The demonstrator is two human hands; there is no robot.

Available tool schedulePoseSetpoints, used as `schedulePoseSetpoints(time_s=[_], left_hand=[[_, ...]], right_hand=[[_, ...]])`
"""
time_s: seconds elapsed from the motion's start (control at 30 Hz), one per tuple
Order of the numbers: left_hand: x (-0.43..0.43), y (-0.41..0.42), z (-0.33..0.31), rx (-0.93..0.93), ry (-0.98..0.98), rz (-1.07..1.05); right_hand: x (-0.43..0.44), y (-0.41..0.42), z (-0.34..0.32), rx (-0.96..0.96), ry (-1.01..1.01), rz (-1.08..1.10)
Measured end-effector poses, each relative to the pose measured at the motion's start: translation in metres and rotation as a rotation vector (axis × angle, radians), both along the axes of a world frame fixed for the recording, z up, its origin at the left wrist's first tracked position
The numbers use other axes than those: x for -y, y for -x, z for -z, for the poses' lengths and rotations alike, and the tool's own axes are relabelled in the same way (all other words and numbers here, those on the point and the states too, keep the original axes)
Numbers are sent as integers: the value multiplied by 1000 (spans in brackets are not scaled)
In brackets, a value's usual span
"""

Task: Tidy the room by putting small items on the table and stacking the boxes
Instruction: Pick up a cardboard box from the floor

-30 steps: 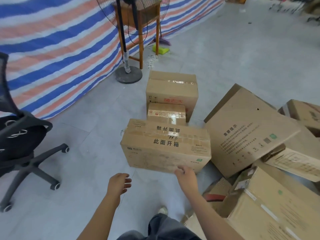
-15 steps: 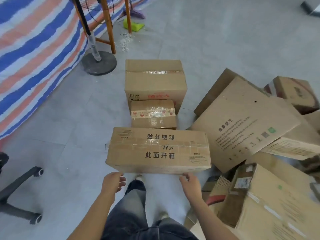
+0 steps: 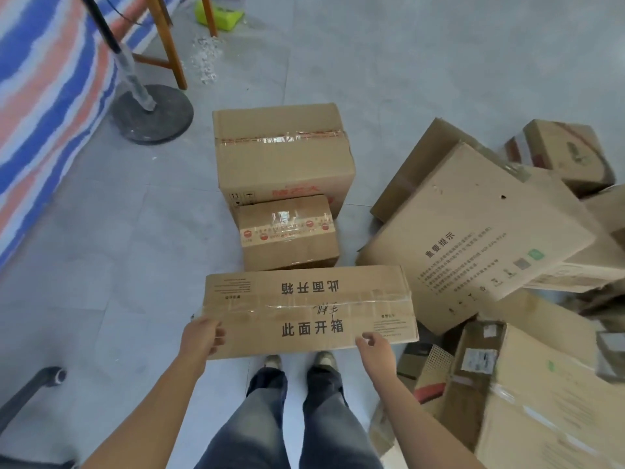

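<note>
Both hands are now on the long box (image 3: 309,309); a moment before, they were only reaching toward its near side, and the view has also tipped further down, so the person's legs and shoes show under the box. The left hand (image 3: 203,336) grasps the near left corner of this box, with its fingers (image 3: 220,336) laid over the top face. The right hand (image 3: 375,346) has its fingers curled on the near edge, toward the right end, and it seems to hold the box there too. The long box lies crosswise in front of the person, its taped top with black printed characters facing up; if it is lifted from the grey floor (image 3: 111,252) I cannot tell.

Just beyond it stands a small taped box (image 3: 287,231), and behind that, touching it, a bigger box (image 3: 282,154). To the right a large flat carton (image 3: 473,238) leans tilted on a heap of other cartons (image 3: 541,401). Far left are the round base of a fan (image 3: 152,113), wooden legs (image 3: 172,52) and a striped tarp (image 3: 44,96)
</note>
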State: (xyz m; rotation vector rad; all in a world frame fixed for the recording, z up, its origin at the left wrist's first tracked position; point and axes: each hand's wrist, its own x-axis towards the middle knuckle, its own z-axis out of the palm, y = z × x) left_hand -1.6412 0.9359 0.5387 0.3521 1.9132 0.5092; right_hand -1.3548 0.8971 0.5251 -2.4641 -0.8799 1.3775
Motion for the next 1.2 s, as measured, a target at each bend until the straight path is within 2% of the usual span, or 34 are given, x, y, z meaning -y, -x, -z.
schedulePoseSetpoints(time_s=[0.33,0.47,0.57,0.73,0.83,0.97,1.07,1.2], left_hand=[[-1,-21,23,-13,148,-46],[-13,-14,49,-149,220,86],[-32,-8,74,-246,287,247],[-60,-14,98,-239,256,250],[-70,-1,134,-292,271,221],[-70,35,196,-279,330,139],[-62,64,239,-282,338,69],[-45,92,274,-321,359,63]], right_hand=[[-38,-46,25,-32,186,-29],[-60,-66,49,-21,176,-20],[-71,-82,82,32,187,7],[-79,-96,130,180,248,-58],[-91,-111,156,290,244,-105],[-109,-137,185,360,243,56],[-115,-151,200,237,260,231],[-115,-156,203,155,252,328]])
